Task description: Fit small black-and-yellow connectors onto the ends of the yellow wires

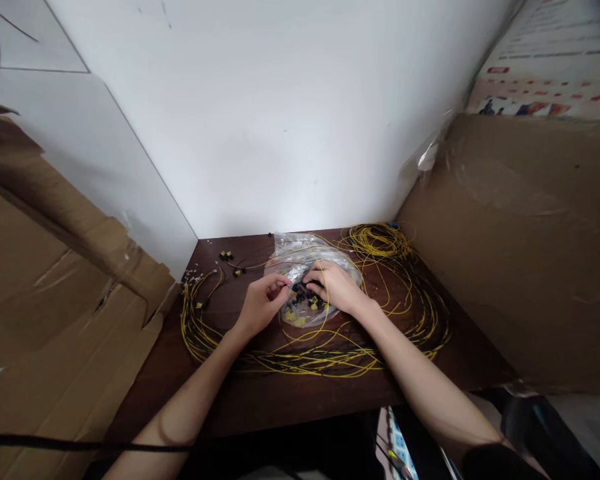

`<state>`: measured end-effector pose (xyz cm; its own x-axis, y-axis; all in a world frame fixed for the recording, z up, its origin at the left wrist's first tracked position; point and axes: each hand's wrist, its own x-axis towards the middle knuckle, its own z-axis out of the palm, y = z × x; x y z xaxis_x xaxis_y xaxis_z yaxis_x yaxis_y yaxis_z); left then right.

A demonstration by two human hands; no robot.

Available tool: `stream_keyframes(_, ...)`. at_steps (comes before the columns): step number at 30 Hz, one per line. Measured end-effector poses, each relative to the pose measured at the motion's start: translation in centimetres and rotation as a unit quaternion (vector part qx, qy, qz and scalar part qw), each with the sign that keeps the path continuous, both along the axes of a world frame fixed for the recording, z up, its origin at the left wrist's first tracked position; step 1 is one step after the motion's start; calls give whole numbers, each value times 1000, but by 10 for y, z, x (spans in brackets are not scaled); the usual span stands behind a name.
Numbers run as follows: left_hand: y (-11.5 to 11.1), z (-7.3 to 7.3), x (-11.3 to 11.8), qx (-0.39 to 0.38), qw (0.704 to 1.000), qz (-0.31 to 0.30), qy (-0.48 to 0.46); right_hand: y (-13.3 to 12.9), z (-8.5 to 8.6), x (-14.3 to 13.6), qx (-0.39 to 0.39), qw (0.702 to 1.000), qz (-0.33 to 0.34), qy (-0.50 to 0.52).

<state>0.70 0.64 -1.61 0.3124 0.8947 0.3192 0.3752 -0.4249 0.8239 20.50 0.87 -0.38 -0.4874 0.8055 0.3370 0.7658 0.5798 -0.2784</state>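
A clear plastic bag point(347, 267) lies on the dark brown tabletop, with small black and yellow connector-like pieces point(305, 297) showing at its near side. My left hand point(266, 301) is at the bag's left edge, thumb and fingers pinched together; anything between the tips is too small to name. Over the right side of the bag, my right hand point(334, 287) reaches down to the black pieces, its bent fingers apart and their tips partly hidden. A thin yellow wire loops past the right hand. Yellow and black wires point(310, 362) curve around both hands in a wide bundle.
A coil of yellow wire point(380, 240) sits at the back right. Several small yellow-black pieces point(227, 255) and white bits point(193, 275) lie at the left. Cardboard point(55, 300) stands on the left, a large carton point(530, 253) on the right, and a white panel point(280, 133) behind.
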Motion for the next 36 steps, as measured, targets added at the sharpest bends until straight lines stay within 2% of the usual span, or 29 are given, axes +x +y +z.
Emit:
stream_keyframes(9, 0, -2, 1, 4, 1000, -4, -1, 3, -3, 3, -12, 1000, -8, 22)
stream_keyframes(17, 1, -5, -1, 12, 1000, -2, 7, -3, -2, -6, -7, 1000, -6, 24)
stream_keyframes(23, 1, -7, -1, 6, 1000, -6, 13, -4, -6, -12, 7, 1000, 0, 19)
stream_keyframes(30, -1, -3, 0, 21, 1000, -9, 12, 0, -10, -10, 53, 996, -3, 71)
stream_keyframes(36, -1, -3, 1, 19, 1000, -7, 18, 1, -12, -9, 40, 999, 0, 33)
